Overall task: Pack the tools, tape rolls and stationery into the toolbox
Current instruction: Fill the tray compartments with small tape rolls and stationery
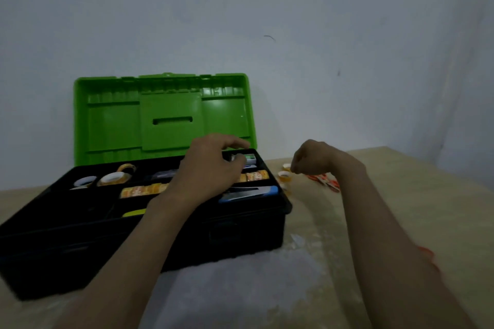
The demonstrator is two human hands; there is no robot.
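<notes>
Table [406,203]: pale beige top. Black toolbox [240,235], green lid up, sits on it under the left hand [211,168], left of the right hand [312,157]. Two small tape rolls [284,176] on the surface just left of and below the right hand's knuckles, between it and the box corner. Orange-handled scissors [324,181] flat under the right wrist, partly hidden by it. Clear plastic sheet [240,278] spread nearer than both hands, between the forearms, touching the box front. Small red thing [427,253] against the right forearm, can't tell what.
</notes>
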